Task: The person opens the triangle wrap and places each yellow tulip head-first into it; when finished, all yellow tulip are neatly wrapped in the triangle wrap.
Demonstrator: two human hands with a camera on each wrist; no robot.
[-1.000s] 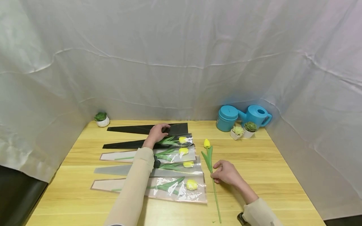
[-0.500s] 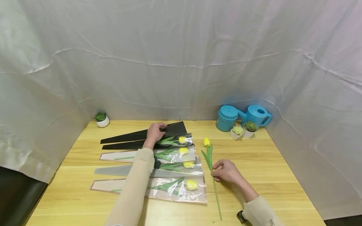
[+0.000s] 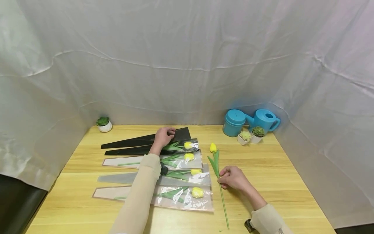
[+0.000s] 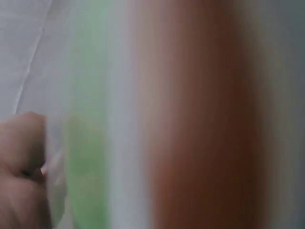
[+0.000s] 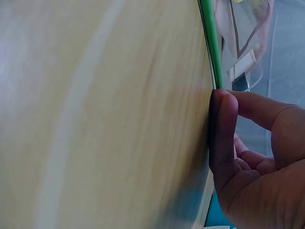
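Observation:
My right hand (image 3: 233, 178) pinches the green stem of a yellow artificial tulip (image 3: 215, 162) between thumb and forefinger, just below its leaves. The pinched stem (image 5: 210, 43) shows in the right wrist view. At the back of the row, my left hand (image 3: 163, 138) grips a black flower sleeve (image 3: 128, 142) near its wide end with curled fingers. Closer to me lie a black sleeve (image 3: 125, 151), a white sleeve (image 3: 122, 161), a grey sleeve (image 3: 117, 177) and a pinkish sleeve (image 3: 112, 193), each with a yellow tulip inside. Blur fills most of the left wrist view.
A blue canister (image 3: 234, 123) and a blue watering can (image 3: 264, 120) stand at the back right, behind two small potted succulents (image 3: 244, 137). Another potted plant (image 3: 104, 124) sits at the back left. Grey fabric (image 3: 187, 91) surrounds the wooden table (image 3: 263, 162).
The rear black sleeve has shifted left and turned, its narrow end coming nearer to me. My left hand moved slightly left, then back right. My right hand keeps hold of the tulip, nearly still.

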